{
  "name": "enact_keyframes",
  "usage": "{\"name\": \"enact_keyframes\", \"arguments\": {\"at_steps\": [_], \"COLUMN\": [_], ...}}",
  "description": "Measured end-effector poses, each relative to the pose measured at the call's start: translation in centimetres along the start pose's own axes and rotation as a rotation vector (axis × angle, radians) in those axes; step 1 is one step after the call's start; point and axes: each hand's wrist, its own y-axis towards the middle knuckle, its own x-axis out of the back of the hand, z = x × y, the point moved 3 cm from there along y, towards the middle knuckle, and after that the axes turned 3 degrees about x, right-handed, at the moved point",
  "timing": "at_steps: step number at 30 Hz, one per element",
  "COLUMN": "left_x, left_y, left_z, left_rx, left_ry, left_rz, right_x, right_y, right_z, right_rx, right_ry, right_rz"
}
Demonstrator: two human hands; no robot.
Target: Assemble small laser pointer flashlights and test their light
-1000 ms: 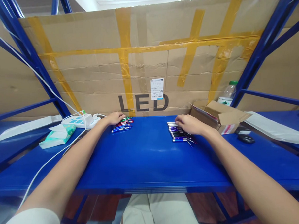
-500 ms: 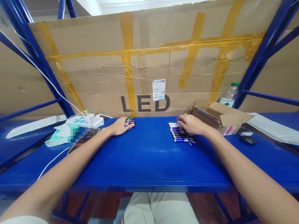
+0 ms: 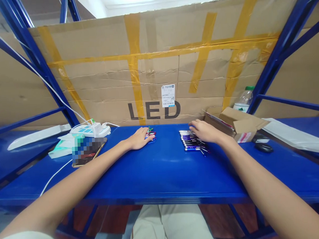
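My left hand (image 3: 138,138) is low over the table, closed around a small bunch of coloured pens (image 3: 151,134). Red, green and blue ends stick out past its fingertips; the rest is covered by the palm. To the right, a row of pens (image 3: 190,142) lies side by side on the blue table (image 3: 151,172), with silver, blue and dark barrels and their clips toward the right. My right hand (image 3: 203,131) is on the far right part of this row, its fingers bent over the pens and partly hiding them. A gap of bare blue surface separates the two groups.
An opened small carton (image 3: 245,124) and a black mouse (image 3: 264,147) stand right of my right hand, a bottle (image 3: 244,99) behind. On the left are a power strip (image 3: 89,129), a phone (image 3: 88,156) and a white cable (image 3: 52,178). A big cardboard sheet (image 3: 107,83) closes off the back.
My left hand has slid to the right along the table with the coloured pens, closer to the row. My right hand and the row have stayed in place.
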Motion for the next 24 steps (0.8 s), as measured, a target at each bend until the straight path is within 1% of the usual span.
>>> {"name": "enact_keyframes", "arguments": {"at_steps": [4, 9, 12, 15, 20, 24], "left_x": [-1.1, -2.3, -3.0, -3.6, -4.4, -4.9], "left_y": [1.4, 4.3, 5.9, 7.1, 8.6, 9.5], "left_z": [-2.9, -5.2, -6.0, -6.6, -7.4, -8.0], "left_rx": [-0.059, -0.051, -0.043, -0.032, -0.017, -0.009], "left_ry": [-0.036, -0.044, -0.050, -0.059, -0.062, -0.063], "left_rz": [-0.007, -0.023, -0.034, -0.045, -0.061, -0.071], "right_x": [-0.4, -1.4, -2.2, -2.4, -1.5, -0.6], "right_y": [0.1, 0.4, 0.4, 0.2, -0.4, -0.7], "right_z": [0.0, 0.6, 1.0, 1.4, 1.9, 2.1], "right_rx": [0.031, 0.072, 0.082, 0.085, 0.095, 0.109], "right_ry": [0.041, 0.107, 0.142, 0.148, 0.087, 0.066], "right_rz": [0.030, 0.038, 0.089, 0.135, 0.207, 0.204]}}
